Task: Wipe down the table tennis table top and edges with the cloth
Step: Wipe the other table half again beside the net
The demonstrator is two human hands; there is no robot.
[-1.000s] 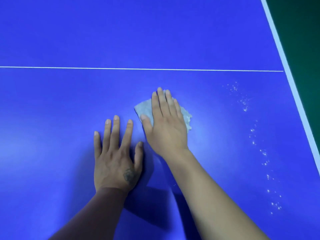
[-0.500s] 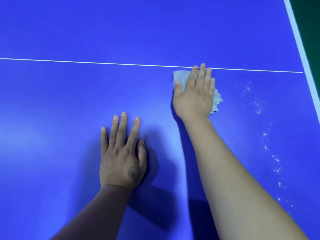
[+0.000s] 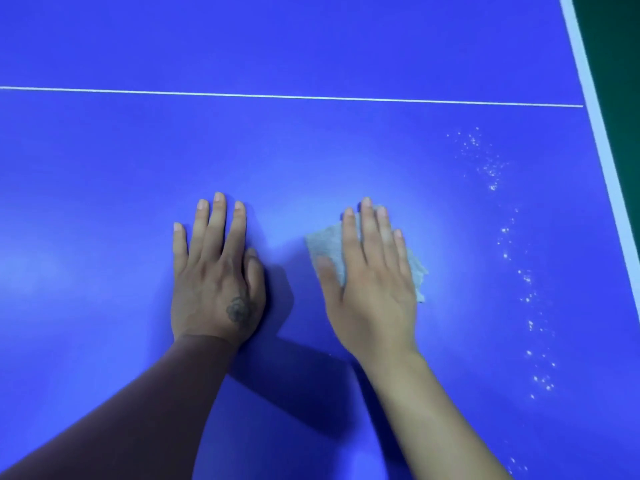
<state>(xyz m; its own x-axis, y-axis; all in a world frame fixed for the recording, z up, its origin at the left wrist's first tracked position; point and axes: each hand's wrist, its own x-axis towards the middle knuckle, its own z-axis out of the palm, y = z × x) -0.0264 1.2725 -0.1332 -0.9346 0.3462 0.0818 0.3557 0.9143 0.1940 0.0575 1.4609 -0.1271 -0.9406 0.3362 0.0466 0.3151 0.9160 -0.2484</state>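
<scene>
Head view: crumpled grey cloth [image 3: 323, 244] under flat right hand [image 3: 372, 292].

A games or sports room, by the look of it: a blue table tennis table [image 3: 311, 46] with white lines and green flooring [image 3: 616, 64] far right.

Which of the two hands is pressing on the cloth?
The right hand lies flat on the grey cloth. The left hand rests on the bare blue table.
</scene>
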